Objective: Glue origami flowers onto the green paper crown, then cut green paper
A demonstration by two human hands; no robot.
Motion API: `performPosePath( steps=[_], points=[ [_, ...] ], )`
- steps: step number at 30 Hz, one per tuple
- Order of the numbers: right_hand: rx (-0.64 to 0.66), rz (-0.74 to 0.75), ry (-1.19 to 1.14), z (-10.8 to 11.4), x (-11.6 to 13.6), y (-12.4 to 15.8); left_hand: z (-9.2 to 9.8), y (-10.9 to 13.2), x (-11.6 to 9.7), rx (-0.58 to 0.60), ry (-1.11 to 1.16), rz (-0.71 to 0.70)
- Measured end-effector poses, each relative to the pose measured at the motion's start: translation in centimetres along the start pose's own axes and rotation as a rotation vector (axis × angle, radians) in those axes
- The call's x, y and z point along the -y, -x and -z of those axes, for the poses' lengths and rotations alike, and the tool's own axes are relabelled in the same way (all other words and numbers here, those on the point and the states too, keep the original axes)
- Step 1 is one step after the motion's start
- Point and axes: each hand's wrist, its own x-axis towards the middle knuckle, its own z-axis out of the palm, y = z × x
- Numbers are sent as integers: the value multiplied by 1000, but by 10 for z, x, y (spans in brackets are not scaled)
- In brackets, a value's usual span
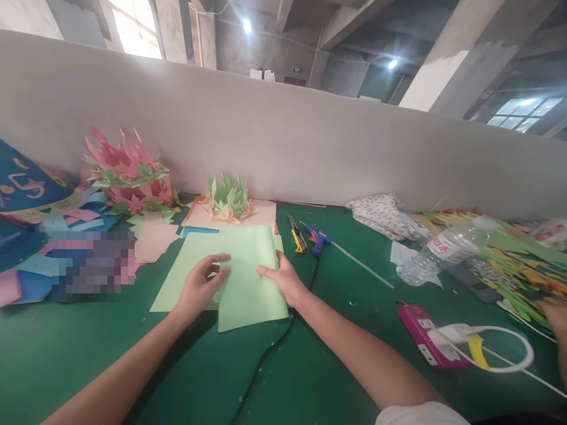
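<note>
A light green sheet of paper (250, 277) lies on the green table (319, 354), on top of another light green sheet (181, 277). My left hand (201, 286) rests on the top sheet's left edge, thumb and fingers curled over it. My right hand (283, 277) pinches the sheet's right edge between thumb and fingers. Behind the sheets sits a small green and orange paper flower (228, 200) on a pink sheet.
A large pink paper flower (128, 174) and loose coloured sheets lie at left. A yellow utility knife (296, 233), blue glue gun (316, 239), plastic bottle (443, 251), pink power bank (427, 336) with white cable lie right. Another person's hand (553, 313) is at far right.
</note>
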Motion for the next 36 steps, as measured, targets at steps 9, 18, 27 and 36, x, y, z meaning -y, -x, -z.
performPosePath(
  steps=[9,18,27,36],
  points=[
    [-7,-23,-22,1,2,2,2,0,-2,58,11,0],
    [-3,-23,-25,2,1,-1,4,-2,-1,70,3,-29],
    [1,-13,1,2,2,0,6,-3,3,63,-18,1],
    [24,-13,-10,4,2,-1,4,-1,-2,71,40,3]
  ],
)
